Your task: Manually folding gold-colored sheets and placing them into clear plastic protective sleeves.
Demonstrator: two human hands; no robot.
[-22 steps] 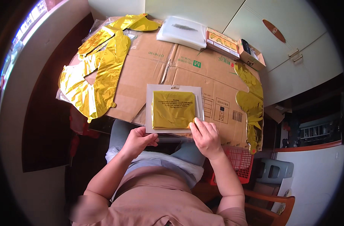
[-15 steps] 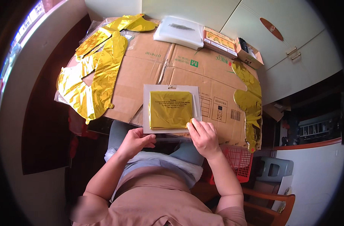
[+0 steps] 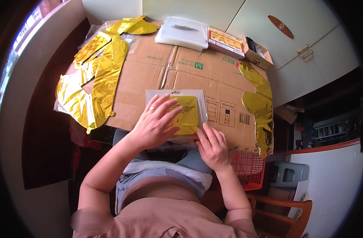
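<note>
A clear flat bag with a folded gold foil balloon inside point(image 3: 189, 109) lies on flattened brown cardboard point(image 3: 189, 75) covering the table in front of me. My left hand point(image 3: 155, 123) lies flat on top of the bag with its fingers spread, pressing it down. My right hand point(image 3: 213, 146) rests at the bag's near right corner, fingers together touching its edge. Neither hand grips anything.
Flat gold foil balloons lie at the far left point(image 3: 94, 79) and along the right edge point(image 3: 260, 107). At the back are a stack of clear bags point(image 3: 183, 33) and two small cardboard boxes point(image 3: 239, 45). A red basket point(image 3: 249, 168) and a wooden chair point(image 3: 284, 214) stand to my right.
My left hand has come up from the near edge onto the top of the bag. My right hand has slid slightly toward me, to the bag's near right corner.
</note>
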